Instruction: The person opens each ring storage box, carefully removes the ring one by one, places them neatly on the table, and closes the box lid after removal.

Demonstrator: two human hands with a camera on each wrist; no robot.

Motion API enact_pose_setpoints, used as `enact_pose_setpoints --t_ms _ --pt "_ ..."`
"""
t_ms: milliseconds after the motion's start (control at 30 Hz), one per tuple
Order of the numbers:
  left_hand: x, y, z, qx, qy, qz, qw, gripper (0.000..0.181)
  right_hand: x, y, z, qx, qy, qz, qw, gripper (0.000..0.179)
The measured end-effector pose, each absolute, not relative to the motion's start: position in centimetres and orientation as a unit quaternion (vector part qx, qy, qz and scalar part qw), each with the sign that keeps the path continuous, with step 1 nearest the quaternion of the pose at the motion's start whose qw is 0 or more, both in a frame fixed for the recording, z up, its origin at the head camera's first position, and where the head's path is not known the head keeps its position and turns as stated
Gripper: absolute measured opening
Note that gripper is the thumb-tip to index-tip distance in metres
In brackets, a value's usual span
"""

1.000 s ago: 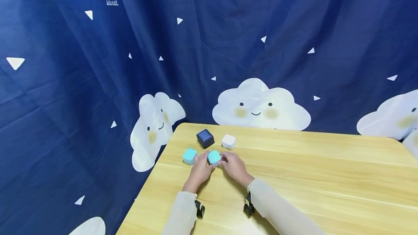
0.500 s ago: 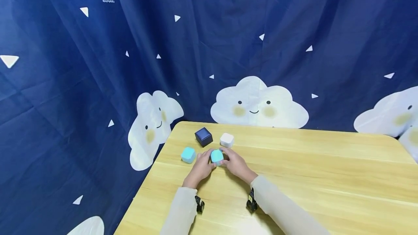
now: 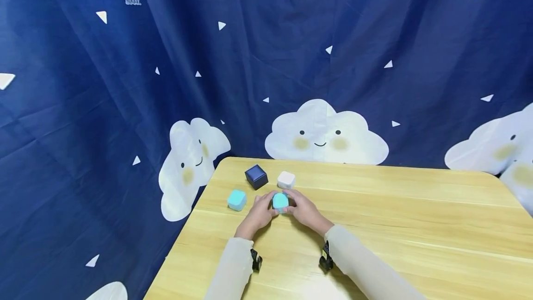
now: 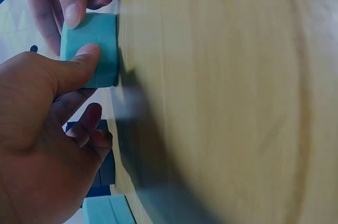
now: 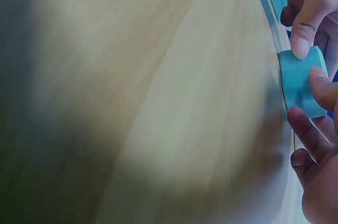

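Observation:
Both hands hold one small turquoise ring box (image 3: 281,202) with rounded corners, low at the tabletop. A seam runs round its sides in the left wrist view. My left hand (image 3: 260,213) grips its left side, thumb (image 4: 87,57) on the near face. From the right, my right hand (image 3: 308,212) pinches it, thumb (image 5: 319,84) also on the near face and fingers at the far side. The lid looks closed. Whether its base touches the table is hard to tell. A second turquoise ring box (image 3: 237,200) sits to the left of my left hand.
Behind the hands stand a navy ring box (image 3: 256,177) and a white box (image 3: 286,179) with rounded corners. The wooden table (image 3: 395,207) ends at a blue curtain (image 3: 250,59) printed with clouds. Small black cameras (image 3: 326,258) are on both wrists.
The held box has shifted slightly right and turned squarer to the view. The right hand's fingers have come farther round its far side. The other boxes stay put on the table.

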State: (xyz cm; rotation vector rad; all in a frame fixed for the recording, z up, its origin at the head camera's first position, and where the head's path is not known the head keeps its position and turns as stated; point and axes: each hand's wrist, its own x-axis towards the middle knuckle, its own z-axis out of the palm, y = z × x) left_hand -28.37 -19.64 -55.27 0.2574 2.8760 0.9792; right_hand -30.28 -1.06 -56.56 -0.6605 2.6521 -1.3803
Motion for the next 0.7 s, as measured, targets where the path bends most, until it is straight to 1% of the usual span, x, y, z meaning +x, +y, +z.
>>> enact_pose_setpoints --t_ms 333,700 --pt "-29.1 -18.1 -55.5 0.1 0.937 0.33 0.054 0.059 -30.3 1.1 -56.5 -0.206 0.872 -0.442 0.036 0.06" --pt "-29.6 -17.0 -55.6 0.116 0.935 0.328 0.065 0.064 -30.3 2.5 -56.7 -0.189 0.876 -0.441 0.036 0.057"
